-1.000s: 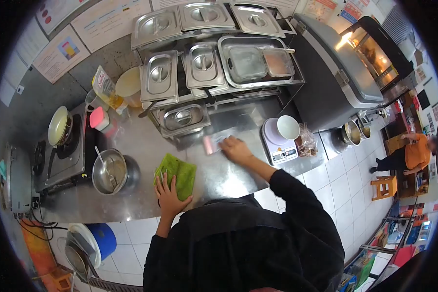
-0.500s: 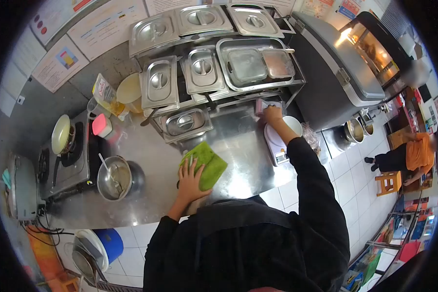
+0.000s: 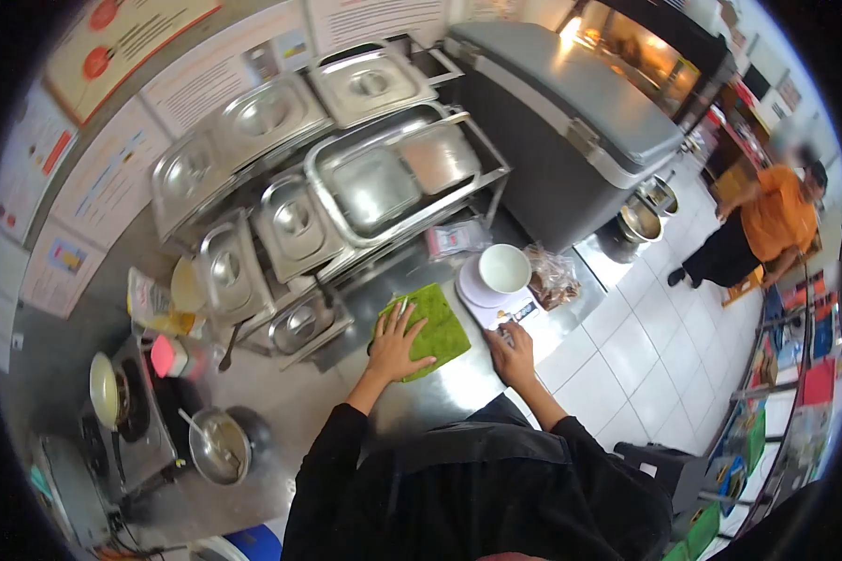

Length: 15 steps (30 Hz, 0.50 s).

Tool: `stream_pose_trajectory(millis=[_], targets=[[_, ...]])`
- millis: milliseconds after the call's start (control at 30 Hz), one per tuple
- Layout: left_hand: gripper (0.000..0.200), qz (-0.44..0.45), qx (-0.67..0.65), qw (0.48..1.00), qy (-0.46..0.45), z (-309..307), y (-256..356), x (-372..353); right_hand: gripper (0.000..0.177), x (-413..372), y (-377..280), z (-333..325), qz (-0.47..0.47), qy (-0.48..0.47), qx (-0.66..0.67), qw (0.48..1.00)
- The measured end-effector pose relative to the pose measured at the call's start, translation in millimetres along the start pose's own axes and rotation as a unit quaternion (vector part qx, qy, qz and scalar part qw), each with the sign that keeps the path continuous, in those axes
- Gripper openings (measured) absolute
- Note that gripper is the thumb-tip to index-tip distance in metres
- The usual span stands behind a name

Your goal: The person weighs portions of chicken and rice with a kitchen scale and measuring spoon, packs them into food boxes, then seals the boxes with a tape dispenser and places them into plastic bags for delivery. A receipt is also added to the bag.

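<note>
My left hand (image 3: 399, 344) lies flat, fingers spread, on a green cloth (image 3: 444, 327) on the steel counter. To its right stands a white kitchen scale (image 3: 474, 297) bearing a white bowl (image 3: 505, 269). My right hand (image 3: 512, 353) is at the scale's front edge, its fingertips by the display panel and slightly apart. Behind the scale lies a clear packet (image 3: 458, 239) with pinkish contents. A crumpled clear plastic bag (image 3: 554, 279) with brown contents sits right beside the bowl.
Lidded steel pans (image 3: 295, 220) fill a rack at the back. A metal mixing bowl (image 3: 220, 449) holding a utensil stands left, near a stove with a frying pan (image 3: 106, 391). A grey chest (image 3: 552, 122) is at back right. A person in orange (image 3: 778, 217) stands farther right.
My right hand has moved from the packet to the front of the scale. My left hand stays on the green cloth. The view has turned, and the person in orange is more upright.
</note>
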State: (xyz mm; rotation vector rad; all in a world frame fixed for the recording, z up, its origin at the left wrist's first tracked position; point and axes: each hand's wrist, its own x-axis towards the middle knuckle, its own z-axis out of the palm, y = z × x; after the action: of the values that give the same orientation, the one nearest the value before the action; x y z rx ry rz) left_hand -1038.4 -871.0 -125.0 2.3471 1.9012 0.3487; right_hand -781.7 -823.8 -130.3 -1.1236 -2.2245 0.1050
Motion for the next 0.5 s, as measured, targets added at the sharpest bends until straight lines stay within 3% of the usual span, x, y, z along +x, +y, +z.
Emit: stream_pose_trajectory(millis=[67, 133, 167, 233, 267, 333, 367, 433, 467, 500], targets=[[0.069, 0.01, -0.013, 1.0, 0.017, 1, 2, 15, 0.031, 4, 9, 13, 0.0, 0.024, 0.004, 1.0], [0.061, -0.146, -0.156, 0.975, 0.059, 6, 8, 28, 0.03, 20, 15, 21, 0.002, 0.026, 0.022, 0.999], [0.061, -0.135, -0.159, 0.977, 0.05, 7, 14, 33, 0.03, 27, 18, 22, -0.006, 0.005, 0.012, 1.0], [0.055, -0.229, -0.099, 0.964, 0.092, -3, 32, 40, 0.031, 37, 18, 17, -0.011, -0.035, 0.0, 0.999], [0.055, -0.227, -0.097, 0.965, 0.086, 3, 34, 44, 0.032, 40, 17, 14, -0.013, -0.054, 0.0, 0.998], [0.048, -0.287, -0.262, 0.92, 0.057, 19, 23, 37, 0.033, 41, 20, 11, 0.002, -0.104, -0.01, 0.994], [0.039, -0.259, -0.214, 0.937, 0.094, 27, 25, 33, 0.034, 40, 21, 12, 0.03, -0.13, 0.045, 0.99], [0.03, -0.179, -0.212, 0.946, 0.169, 30, 24, 19, 0.037, 57, 2, -8, 0.005, -0.078, 0.158, 0.984], [0.025, -0.195, -0.183, 0.95, 0.163, 6, 37, 16, 0.035, 65, -10, -18, -0.028, -0.088, 0.169, 0.981], [0.025, -0.204, -0.191, 0.943, 0.178, -2, 40, 8, 0.038, 61, -6, -7, -0.045, -0.159, 0.221, 0.961]])
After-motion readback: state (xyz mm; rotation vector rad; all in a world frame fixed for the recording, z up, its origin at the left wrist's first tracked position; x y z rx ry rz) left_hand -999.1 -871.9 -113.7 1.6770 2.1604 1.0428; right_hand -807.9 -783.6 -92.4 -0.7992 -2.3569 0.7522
